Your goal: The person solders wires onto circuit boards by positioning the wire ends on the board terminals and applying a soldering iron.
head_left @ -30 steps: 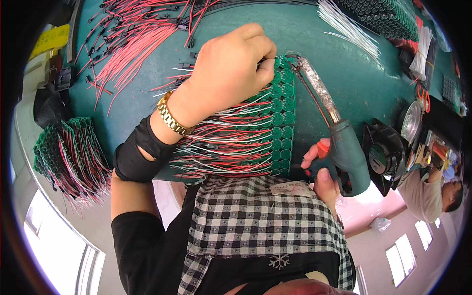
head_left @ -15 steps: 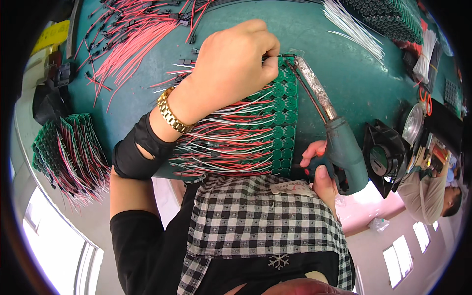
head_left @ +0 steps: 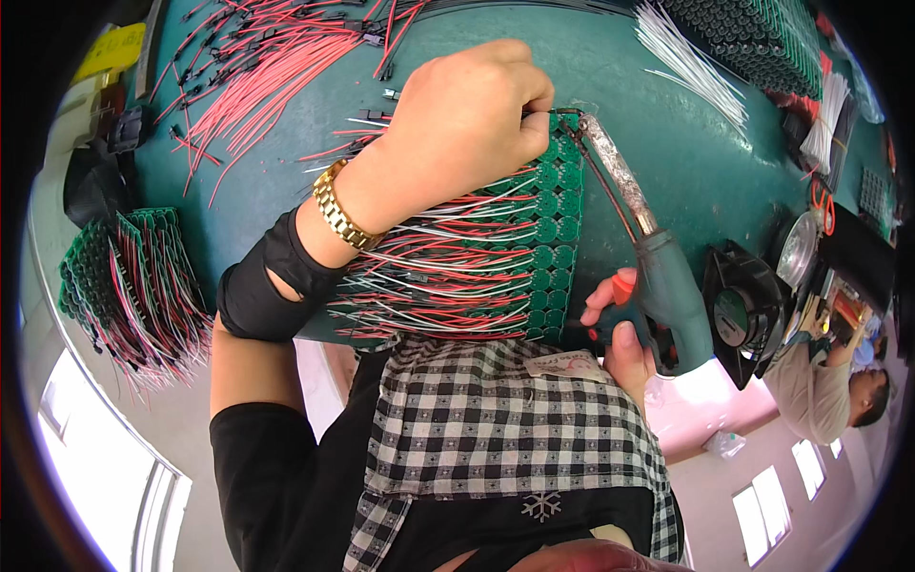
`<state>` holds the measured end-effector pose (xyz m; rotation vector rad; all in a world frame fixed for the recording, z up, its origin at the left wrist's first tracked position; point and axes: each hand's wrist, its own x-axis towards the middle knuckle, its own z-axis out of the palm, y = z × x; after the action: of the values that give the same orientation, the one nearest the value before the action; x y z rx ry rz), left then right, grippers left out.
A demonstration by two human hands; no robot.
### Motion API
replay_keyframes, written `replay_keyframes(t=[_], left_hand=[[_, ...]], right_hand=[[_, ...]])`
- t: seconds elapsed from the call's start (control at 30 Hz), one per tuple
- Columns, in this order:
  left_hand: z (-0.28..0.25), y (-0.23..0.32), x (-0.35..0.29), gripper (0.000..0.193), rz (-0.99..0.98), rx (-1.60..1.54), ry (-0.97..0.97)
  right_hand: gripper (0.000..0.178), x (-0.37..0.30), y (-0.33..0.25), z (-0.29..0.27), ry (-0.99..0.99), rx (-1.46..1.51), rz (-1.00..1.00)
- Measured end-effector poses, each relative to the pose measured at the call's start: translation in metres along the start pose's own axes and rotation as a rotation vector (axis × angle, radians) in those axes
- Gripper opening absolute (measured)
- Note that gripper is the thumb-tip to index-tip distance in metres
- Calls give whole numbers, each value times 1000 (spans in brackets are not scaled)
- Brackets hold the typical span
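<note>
Read as a clock face, the green worktop (head_left: 686, 162) carried a panel of green circuit boards (head_left: 553, 234), rows of small round-edged units, at about 2 o'clock from the middle. Red, white and black wires (head_left: 448, 272) fanned from its left edge toward 9 o'clock.

The left hand (head_left: 481, 110) was at 12 o'clock, over the panel's far end, with its fingers curled in and the thumb drawn up to the forefinger. The fingertips were turned away, so whether they gripped anything could not be told.

Just past 3 o'clock, the right hand (head_left: 624, 341) had its fingers wrapped round the grip of a soldering gun (head_left: 667, 276). The gun's metal barrel slanted up toward 11 o'clock, its end at the panel's far edge, near the left hand.

A black fan (head_left: 743, 315) stood at 3 o'clock, just beyond the gun. Loose red wires (head_left: 286, 81) with black connectors lay at 11 o'clock, white wires (head_left: 688, 71) between 1 and 2, and a wired stack of boards (head_left: 138, 291) sat at 9.
</note>
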<state>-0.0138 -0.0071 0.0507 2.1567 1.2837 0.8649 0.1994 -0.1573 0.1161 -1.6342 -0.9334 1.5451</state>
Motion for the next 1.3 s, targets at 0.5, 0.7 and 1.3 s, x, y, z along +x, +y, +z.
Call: replay_keyframes(t=[0.5, 0.7, 1.3], left_hand=[[-2, -2, 0, 6, -16, -20, -19], [-3, -3, 1, 6, -25, -18, -23], [-48, -19, 13, 12, -167, 501, 256]], right_hand=[[58, -1, 7, 1, 38, 187, -274], [53, 4, 15, -3, -65, 296, -372], [51, -8, 33, -27, -234, 317, -433]])
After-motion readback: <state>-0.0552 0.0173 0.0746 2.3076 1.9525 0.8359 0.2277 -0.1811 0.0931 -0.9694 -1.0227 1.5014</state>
